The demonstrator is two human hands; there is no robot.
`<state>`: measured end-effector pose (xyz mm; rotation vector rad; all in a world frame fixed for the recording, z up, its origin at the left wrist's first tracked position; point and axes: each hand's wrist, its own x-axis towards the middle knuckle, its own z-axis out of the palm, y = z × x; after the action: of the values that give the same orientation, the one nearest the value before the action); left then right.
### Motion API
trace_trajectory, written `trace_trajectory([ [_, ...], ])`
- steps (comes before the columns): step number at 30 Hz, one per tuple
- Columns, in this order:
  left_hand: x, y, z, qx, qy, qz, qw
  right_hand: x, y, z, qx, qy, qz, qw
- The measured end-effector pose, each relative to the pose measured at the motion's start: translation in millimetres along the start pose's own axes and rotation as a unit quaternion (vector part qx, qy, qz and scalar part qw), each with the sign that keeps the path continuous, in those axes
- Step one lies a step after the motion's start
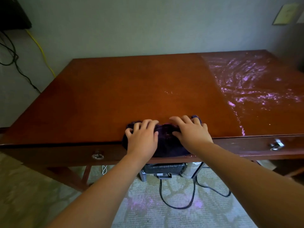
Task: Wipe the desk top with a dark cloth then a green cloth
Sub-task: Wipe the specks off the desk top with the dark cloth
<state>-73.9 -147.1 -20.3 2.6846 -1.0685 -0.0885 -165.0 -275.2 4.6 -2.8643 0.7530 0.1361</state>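
Dark purple cloth (pixel 166 134), soft and bunched, lies at the near edge of the reddish-brown wooden desk top (pixel 115 96), about in the middle of its width. Its lower part hangs over the front edge.

The left hand (pixel 142 137) rests on the left part of the cloth with fingers spread and arched, the tips pushing into the fabric. The right hand (pixel 191 133) lies on the right part in the same manner. Both hands seem to press down on the cloth rather than close around it, but the undersides of the fingers are hidden. The hands cover most of the cloth, so its full shape is not possible to see; only a small corner comes out beyond the right hand.

The right part of the desk top carries shiny streaks (pixel 250 83) with a purple reflection. A metal ring pull (pixel 97 156) shows on the desk front at the left, and a second ring pull (pixel 276 144) at the right is blurred.

Under the desk stands a black box-like device (pixel 162 168), partly hidden by the desk front and the arms. Black cables (pixel 177 207) lie on the pale carpet (pixel 49 186). A yellow cable (pixel 41 50) runs down the wall, and a dark object (pixel 13 12) is cut off at the upper left corner.
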Motion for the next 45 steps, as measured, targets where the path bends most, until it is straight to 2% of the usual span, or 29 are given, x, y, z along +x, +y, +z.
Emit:
trace_trajectory([
  [2,14,-6,-4,-0.006,-0.017,-0.027,0.999,10,3,-6,0.008,-0.014,0.023,1.000],
  [5,30,-11,-10,-0.019,-0.023,0.012,0.999,21,9,-11,0.028,-0.004,0.026,0.999],
  [11,41,-17,2,-0.031,0.123,0.091,0.988,32,4,-12,0.022,0.128,0.005,0.991],
  [15,57,-17,5,-0.052,0.173,0.092,0.979,54,11,-13,0.068,0.162,-0.003,0.984],
  [17,65,-21,4,-0.047,0.158,0.128,0.978,58,18,-10,0.054,0.168,-0.057,0.983],
  [18,68,-24,3,-0.050,0.139,0.150,0.978,59,23,-6,0.017,0.185,-0.110,0.976],
  [21,68,-34,1,-0.039,0.094,0.218,0.970,58,42,6,-0.092,0.223,-0.239,0.941],
  [25,69,-41,-4,-0.001,0.102,0.257,0.961,59,54,6,-0.126,0.195,-0.285,0.930],
  [30,65,-39,-6,0.032,0.162,0.270,0.949,59,54,2,-0.154,0.230,-0.332,0.901],
  [33,62,-44,-8,0.073,0.168,0.278,0.943,55,52,-1,-0.159,0.244,-0.335,0.896],
  [37,50,-49,-11,0.089,0.157,0.278,0.943,43,48,-4,-0.148,0.208,-0.336,0.907],
  [39,41,-51,-14,0.093,0.152,0.253,0.951,31,45,-6,-0.127,0.217,-0.305,0.919],
  [42,26,-55,-15,0.113,0.168,0.211,0.956,16,37,-8,-0.134,0.276,-0.262,0.915],
  [45,12,-51,-15,0.106,0.149,0.197,0.963,6,21,-1,-0.115,0.265,-0.244,0.926],
])
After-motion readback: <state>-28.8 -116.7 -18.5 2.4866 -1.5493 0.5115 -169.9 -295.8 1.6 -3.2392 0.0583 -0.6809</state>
